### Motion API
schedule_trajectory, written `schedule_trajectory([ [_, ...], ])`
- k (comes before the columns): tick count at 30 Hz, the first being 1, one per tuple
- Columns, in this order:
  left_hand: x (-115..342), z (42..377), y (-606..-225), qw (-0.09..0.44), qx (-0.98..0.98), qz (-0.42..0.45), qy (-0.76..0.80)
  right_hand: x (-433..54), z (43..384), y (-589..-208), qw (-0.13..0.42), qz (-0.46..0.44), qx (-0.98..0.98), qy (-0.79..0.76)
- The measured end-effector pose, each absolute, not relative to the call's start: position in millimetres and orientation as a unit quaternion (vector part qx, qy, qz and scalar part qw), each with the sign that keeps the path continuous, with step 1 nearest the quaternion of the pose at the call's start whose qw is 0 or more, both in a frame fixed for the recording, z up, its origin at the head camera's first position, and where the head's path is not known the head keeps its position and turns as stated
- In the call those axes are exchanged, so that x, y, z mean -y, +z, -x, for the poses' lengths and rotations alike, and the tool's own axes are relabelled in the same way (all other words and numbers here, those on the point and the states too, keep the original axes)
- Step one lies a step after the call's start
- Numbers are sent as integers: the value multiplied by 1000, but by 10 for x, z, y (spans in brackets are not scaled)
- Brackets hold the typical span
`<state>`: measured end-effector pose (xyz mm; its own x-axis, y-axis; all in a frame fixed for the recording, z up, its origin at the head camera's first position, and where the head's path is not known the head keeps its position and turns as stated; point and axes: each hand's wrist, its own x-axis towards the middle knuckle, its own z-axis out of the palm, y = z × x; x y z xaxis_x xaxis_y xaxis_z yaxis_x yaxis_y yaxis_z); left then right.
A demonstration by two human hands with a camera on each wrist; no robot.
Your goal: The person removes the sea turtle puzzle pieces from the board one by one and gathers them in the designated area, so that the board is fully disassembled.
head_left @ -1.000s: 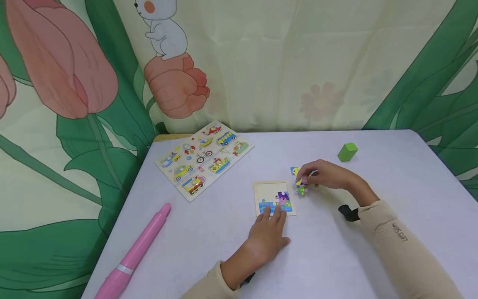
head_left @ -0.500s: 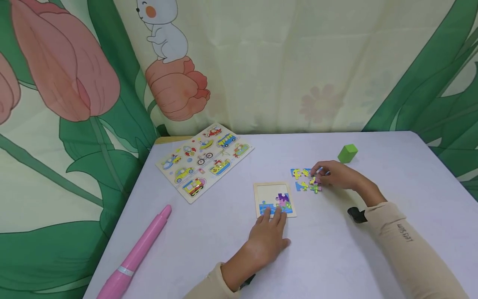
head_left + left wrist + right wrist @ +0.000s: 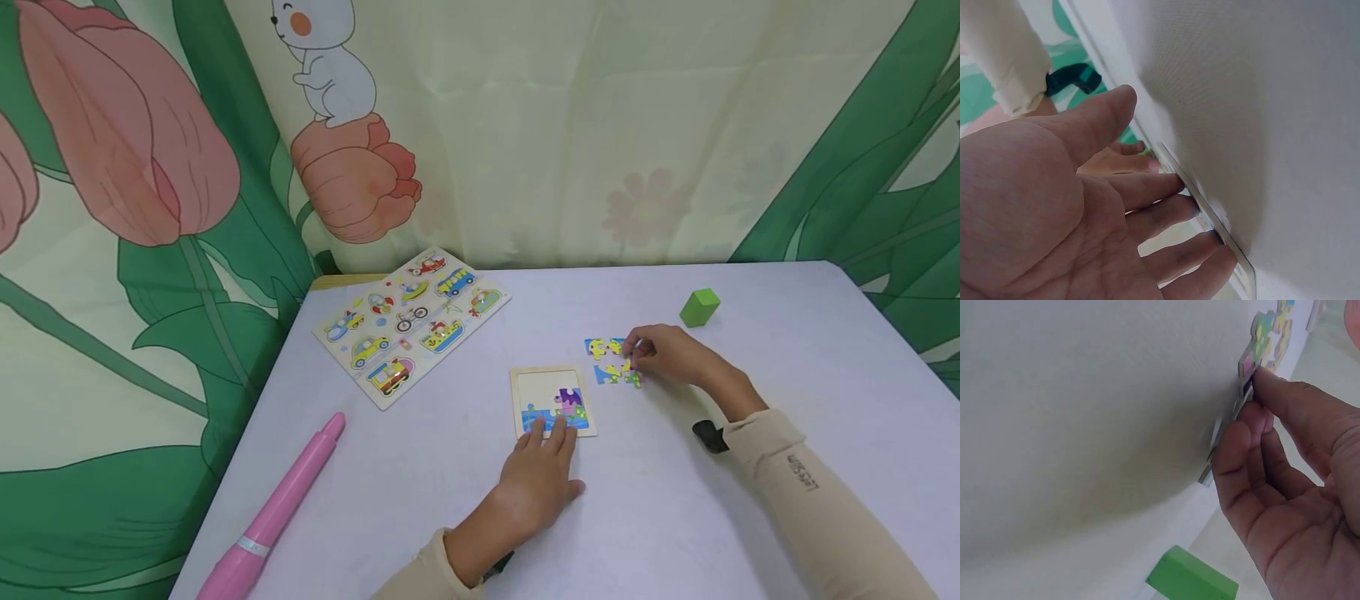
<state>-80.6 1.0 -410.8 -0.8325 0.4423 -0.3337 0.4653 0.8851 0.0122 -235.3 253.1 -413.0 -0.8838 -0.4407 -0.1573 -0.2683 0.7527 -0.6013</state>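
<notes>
Nearest, the left hand (image 3: 536, 483) rested, fingers straight, on the near edge of the frame (image 3: 514, 400); too hard a push might have skewed it, jarring the fitted pieces (image 3: 568, 398). Beyond, rightward on the counter (image 3: 420, 500), the right hand (image 3: 667, 354) pinched the loose pieces (image 3: 603, 375) at their right edge; a snagged tab could have dragged neighbours along.

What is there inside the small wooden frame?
Joined puzzle pieces lie along the bottom and partway up the right side of the frame; above is bare. What the left hand covers cannot be seen.
</notes>
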Motion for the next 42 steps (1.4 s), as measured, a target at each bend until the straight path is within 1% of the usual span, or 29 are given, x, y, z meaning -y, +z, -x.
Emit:
schedule_trajectory([
  [5, -7, 805, -4099, 163, -957, -239, -35, -2497, 2324, -4139, 127, 187, -931, -287],
  [11, -9, 801, -4096, 167, -957, -237, -31, -2350, 2275, -4109, 121, 187, -932, -287],
  [14, -6, 804, -4100, 171, -956, -234, -28, -2183, 2210, -4082, 125, 216, -922, -295],
  [19, 10, 815, -4099, 170, -956, -236, -21, -1906, 2076, -4108, 131, 294, -902, -288],
  [25, 19, 831, -4090, 176, -955, -240, -6, -1781, 1984, -4156, 138, 324, -895, -274],
  [32, 22, 828, -4092, 172, -956, -237, -1, -1739, 1976, -4170, 140, 310, -902, -266],
  [39, 19, 833, -4086, 173, -956, -238, -2, -1761, 1968, -4168, 117, 311, -900, -283],
  [42, 22, 834, -4089, 172, -956, -239, -3, -1786, 1972, -4164, 116, 302, -895, -306],
])
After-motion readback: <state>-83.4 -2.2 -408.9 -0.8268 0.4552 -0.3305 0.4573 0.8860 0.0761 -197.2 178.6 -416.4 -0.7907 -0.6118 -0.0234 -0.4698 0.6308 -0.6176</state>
